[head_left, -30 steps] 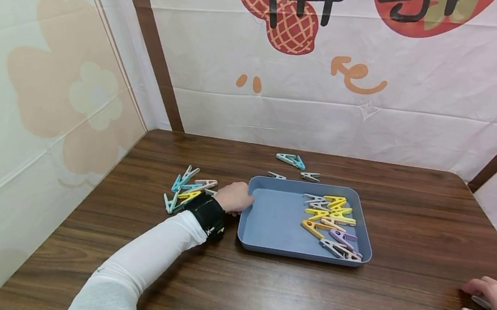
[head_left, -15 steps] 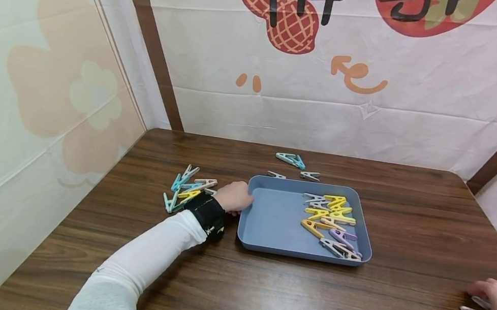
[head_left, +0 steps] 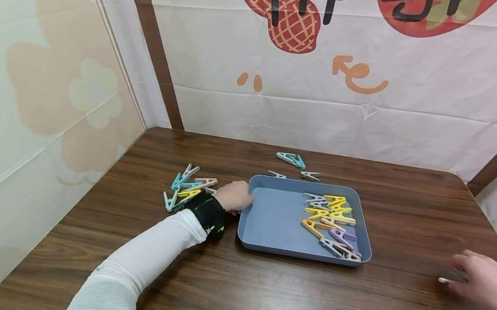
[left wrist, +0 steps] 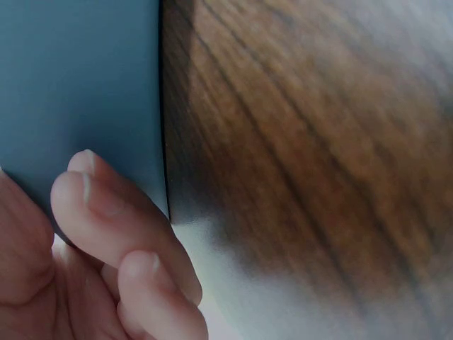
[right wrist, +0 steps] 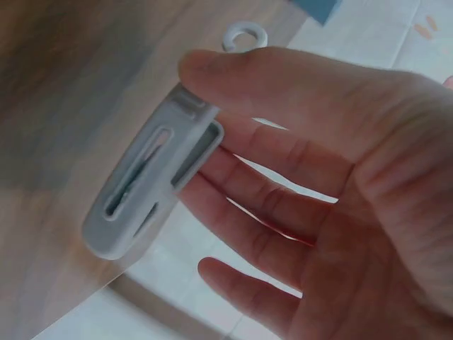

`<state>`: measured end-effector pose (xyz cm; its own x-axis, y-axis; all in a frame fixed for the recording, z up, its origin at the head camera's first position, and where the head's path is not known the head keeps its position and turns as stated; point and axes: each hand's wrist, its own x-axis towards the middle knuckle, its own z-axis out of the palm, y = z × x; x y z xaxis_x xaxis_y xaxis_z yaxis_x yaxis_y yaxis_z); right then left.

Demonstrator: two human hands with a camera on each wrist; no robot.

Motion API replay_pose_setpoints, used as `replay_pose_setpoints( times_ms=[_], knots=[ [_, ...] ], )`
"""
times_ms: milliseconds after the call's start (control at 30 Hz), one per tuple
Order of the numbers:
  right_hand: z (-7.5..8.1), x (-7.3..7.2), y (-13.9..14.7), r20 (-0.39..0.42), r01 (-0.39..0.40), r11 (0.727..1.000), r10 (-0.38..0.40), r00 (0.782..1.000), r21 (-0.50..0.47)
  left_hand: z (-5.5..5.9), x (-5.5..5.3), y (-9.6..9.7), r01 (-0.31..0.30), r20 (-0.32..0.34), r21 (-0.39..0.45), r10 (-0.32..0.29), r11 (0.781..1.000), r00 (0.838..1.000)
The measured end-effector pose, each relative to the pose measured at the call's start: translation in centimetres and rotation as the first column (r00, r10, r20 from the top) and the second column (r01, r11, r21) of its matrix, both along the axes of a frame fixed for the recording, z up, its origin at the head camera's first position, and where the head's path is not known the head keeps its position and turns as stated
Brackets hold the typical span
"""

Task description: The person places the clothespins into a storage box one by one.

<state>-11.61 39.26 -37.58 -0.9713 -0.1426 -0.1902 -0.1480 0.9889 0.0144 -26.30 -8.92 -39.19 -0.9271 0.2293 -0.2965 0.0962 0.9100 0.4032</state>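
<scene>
Printed cloth (head_left: 404,80) hangs behind a wood-grain counter (head_left: 259,299), where a blue-gray tray (head_left: 268,224) sits. At its nine o'clock the left hand (head_left: 233,196) grips the rim, presumably to steady it. Well apart, just past three o'clock, the right hand (head_left: 487,282) holds a gray peg (right wrist: 159,170) in a narrow grip, pinching one end so the rest projects clear. Mixed pegs (head_left: 337,220) crowd the tray's three o'clock half, perhaps because that end is nearer the right hand; loose pegs (head_left: 190,194) lie outside, toward nine.
</scene>
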Motion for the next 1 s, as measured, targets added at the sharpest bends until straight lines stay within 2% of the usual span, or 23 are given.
replay_pose_setpoints(
  times_ms=[133, 233, 333, 500, 667, 800, 1000],
  knots=[
    [1.2, -0.8, -2.2, -0.098, -0.07, 0.997, 0.065, 0.993, -0.045, -0.1, -0.1, 0.0, -0.008, 0.01, -0.004, 0.008, 1.0, 1.0],
    [2.0, -1.3, -4.3, -0.188, -0.138, 0.987, 0.122, 0.975, -0.077, -0.2, -0.2, 0.0, -0.018, 0.016, -0.005, 0.018, 1.0, 1.0],
    [2.7, -1.8, -6.4, -0.276, -0.238, 0.964, 0.199, 0.94, -0.115, -0.3, -0.3, 0.0, -0.021, 0.016, -0.005, 0.021, 1.0, 1.0],
    [4.0, -2.9, -9.5, -0.368, -0.377, 0.916, 0.305, 0.878, -0.139, -0.4, -0.5, 0.0, -0.015, 0.013, -0.004, 0.016, 1.0, 1.0],
    [4.9, -4.0, -12.9, -0.387, -0.466, 0.871, 0.381, 0.84, -0.154, -0.3, -0.4, 0.1, -0.021, 0.015, -0.01, 0.021, 1.0, 1.0],
    [5.4, -4.5, -15.7, -0.351, -0.519, 0.831, 0.435, 0.829, -0.197, -0.3, -0.4, 0.1, -0.019, 0.011, -0.012, 0.019, 1.0, 1.0],
    [4.9, -5.1, -19.2, -0.334, -0.612, 0.753, 0.528, 0.781, -0.24, -0.4, -0.5, 0.0, -0.015, 0.013, -0.013, 0.015, 1.0, 1.0]
  ],
)
